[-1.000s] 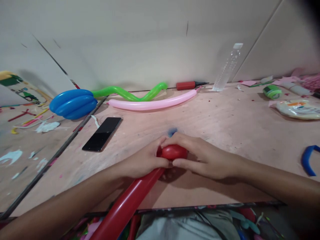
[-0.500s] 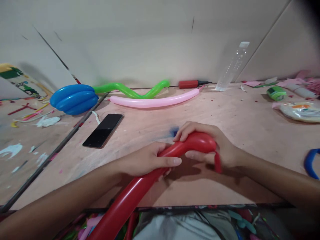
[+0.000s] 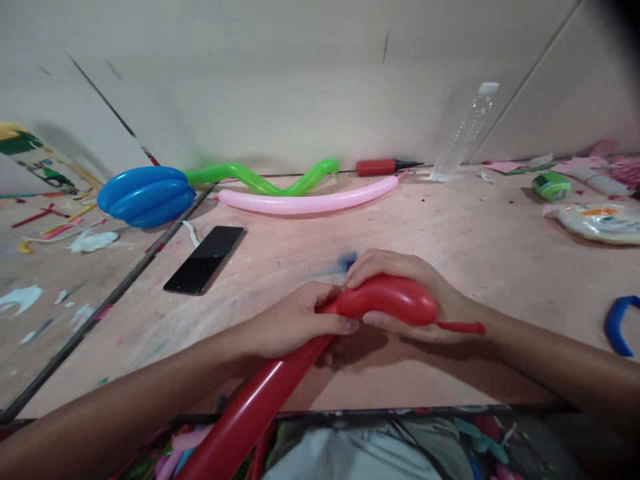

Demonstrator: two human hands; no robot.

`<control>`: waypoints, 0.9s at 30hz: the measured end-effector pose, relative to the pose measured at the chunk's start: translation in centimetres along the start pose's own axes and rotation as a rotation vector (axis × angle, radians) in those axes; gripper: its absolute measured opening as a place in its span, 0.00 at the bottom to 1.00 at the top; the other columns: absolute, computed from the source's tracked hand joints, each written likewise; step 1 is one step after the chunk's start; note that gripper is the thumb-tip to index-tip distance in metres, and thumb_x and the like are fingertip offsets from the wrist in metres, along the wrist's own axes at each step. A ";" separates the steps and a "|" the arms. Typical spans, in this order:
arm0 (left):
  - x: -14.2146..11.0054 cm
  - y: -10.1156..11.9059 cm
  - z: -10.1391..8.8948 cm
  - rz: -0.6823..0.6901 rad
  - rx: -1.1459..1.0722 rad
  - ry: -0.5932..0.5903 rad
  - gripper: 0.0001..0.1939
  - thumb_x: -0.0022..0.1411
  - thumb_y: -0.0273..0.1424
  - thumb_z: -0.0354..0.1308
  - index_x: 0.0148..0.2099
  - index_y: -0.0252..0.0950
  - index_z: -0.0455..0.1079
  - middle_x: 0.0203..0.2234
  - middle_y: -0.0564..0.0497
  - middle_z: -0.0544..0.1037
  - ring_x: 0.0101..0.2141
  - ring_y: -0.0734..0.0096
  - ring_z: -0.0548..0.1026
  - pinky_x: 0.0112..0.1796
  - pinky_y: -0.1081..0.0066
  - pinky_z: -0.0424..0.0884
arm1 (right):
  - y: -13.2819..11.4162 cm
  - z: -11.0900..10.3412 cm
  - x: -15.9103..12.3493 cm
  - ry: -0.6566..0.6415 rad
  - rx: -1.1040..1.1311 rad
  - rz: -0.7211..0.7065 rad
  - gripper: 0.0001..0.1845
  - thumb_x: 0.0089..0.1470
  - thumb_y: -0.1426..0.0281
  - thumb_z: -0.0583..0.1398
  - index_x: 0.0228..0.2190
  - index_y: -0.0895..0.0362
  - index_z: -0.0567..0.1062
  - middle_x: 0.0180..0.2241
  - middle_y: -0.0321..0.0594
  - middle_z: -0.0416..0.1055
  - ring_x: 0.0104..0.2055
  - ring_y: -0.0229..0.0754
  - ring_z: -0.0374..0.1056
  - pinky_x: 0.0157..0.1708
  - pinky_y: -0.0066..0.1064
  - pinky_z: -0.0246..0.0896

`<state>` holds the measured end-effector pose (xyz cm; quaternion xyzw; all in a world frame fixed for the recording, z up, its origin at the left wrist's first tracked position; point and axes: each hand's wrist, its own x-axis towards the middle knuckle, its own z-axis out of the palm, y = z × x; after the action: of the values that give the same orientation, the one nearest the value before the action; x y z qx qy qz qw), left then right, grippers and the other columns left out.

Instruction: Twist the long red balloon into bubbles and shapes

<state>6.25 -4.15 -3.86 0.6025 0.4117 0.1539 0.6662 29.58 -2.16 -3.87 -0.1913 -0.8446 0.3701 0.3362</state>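
A long red balloon point(image 3: 260, 397) runs from the lower edge of the view up across the table's front edge into both hands. My left hand point(image 3: 305, 317) is closed round it, pinching it where it narrows between the long part and the short end bubble. My right hand point(image 3: 415, 280) wraps the end bubble, fingers over the top and thumb beneath. The thin uninflated tail sticks out to the right, over my right wrist. Beyond the hands lie a pink balloon point(image 3: 305, 203) and a bent green balloon point(image 3: 240, 179), beside a bundled blue balloon piece point(image 3: 147, 197).
A black phone point(image 3: 205, 260) lies on the table left of my hands. Near the wall are a red hand pump point(image 3: 377, 167) and a clear bottle point(image 3: 463, 137). A green roll point(image 3: 551, 187), a plastic packet point(image 3: 600, 222) and a blue ring-like piece point(image 3: 619, 327) are at right.
The end bubble has turned in my right hand, and a pinched narrowing now shows at my left fingers. The tail swung from hanging down to pointing right.
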 end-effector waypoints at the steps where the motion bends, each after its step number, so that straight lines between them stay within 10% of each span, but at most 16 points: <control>1: 0.1 -0.1 0.0 0.037 -0.005 0.028 0.15 0.62 0.37 0.66 0.46 0.35 0.71 0.34 0.52 0.78 0.33 0.68 0.75 0.36 0.69 0.71 | 0.0 0.2 0.1 0.001 -0.017 -0.032 0.18 0.58 0.70 0.68 0.50 0.53 0.76 0.49 0.43 0.76 0.51 0.46 0.72 0.53 0.40 0.68; 9: -0.3 -0.1 0.3 0.051 -0.088 0.045 0.14 0.65 0.37 0.62 0.49 0.36 0.68 0.29 0.55 0.74 0.28 0.72 0.72 0.31 0.72 0.67 | 0.3 -0.1 -0.3 0.142 -0.154 0.015 0.23 0.54 0.62 0.71 0.50 0.51 0.75 0.44 0.39 0.76 0.42 0.43 0.73 0.42 0.35 0.68; 27: -0.4 0.6 0.6 0.121 0.225 0.036 0.16 0.72 0.44 0.54 0.44 0.36 0.71 0.30 0.53 0.75 0.30 0.70 0.71 0.33 0.71 0.68 | 0.7 0.3 -0.2 0.027 -0.074 0.088 0.10 0.64 0.65 0.64 0.47 0.53 0.79 0.43 0.38 0.81 0.43 0.42 0.76 0.45 0.32 0.69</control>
<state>6.65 -4.69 -3.22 0.6943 0.4012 0.1577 0.5763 29.51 -1.99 -4.61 -0.2456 -0.8439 0.3502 0.3238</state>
